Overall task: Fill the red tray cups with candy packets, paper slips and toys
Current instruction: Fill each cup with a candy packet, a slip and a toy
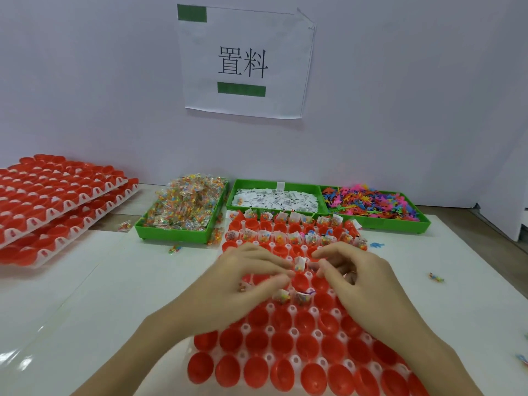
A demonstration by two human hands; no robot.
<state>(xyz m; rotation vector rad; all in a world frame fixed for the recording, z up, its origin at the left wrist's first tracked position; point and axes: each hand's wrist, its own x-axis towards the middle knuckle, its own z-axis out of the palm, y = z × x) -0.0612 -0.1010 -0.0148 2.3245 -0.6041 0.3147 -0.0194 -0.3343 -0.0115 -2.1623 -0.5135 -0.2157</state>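
I am working over the red tray (285, 347) on the desk (114, 281), both hands low above its middle rows. My left hand (243, 278) is curling its fingers, and a small candy packet (243, 286) seems to be pinched under them, though the grip is partly hidden and I cannot be sure. My right hand (351, 275) is also curling loosely, its fingertips just beside a slip (300, 262) standing in a cup; whether it is holding anything I cannot tell.

The two far rows of cups are looking filled: packets, white slips and bits of coloured toy are showing in most of them. In the middle, around my fingers, only a few cups are holding anything, such as the two (291, 297) just below my fingertips with candy and what looks like a purple toy. The near rows are still bare red cups, so I judge the tray to be somewhat under half done.

Supplies are lying beyond the tray in green bins: candy packets (185, 201) to the left, slips (274, 199) in the middle, toys (371, 201) to the right, all well stocked. A stack of more red trays (57, 201) is waiting at far left, with cups that look unfilled. A few stray packets and a blue toy (377, 245) are lying loose on the desk.
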